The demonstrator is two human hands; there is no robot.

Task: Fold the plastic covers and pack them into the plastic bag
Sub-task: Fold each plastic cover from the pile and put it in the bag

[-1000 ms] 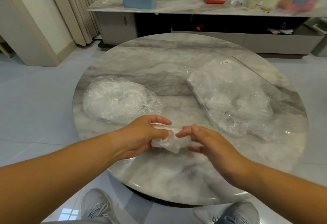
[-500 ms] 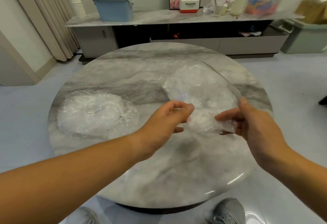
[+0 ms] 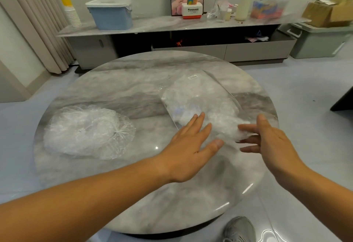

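- Your left hand is flat, with its fingers spread wide, and it holds nothing. It lies at the near end of the plastic bag, but I cannot tell if it presses the bag down.
- Your right hand has its fingers almost straight too. The tips touch the folded cover, which sits at the near end of the bag, on the right side of the bench.
- The bag is clear, so I cannot tell if the folded cover is inside yet. If it is beside the mouth when you push, it may just slide along the bench.
- No hand grips the cover. It looks light and springy, so it may puff open again.
- The bench looks smooth and shiny. The bag may slip away when you push if your left hand does not pin it.
- The pile of covers waits on the left, well apart. The bag already looks full, so packing more may squeeze others out.
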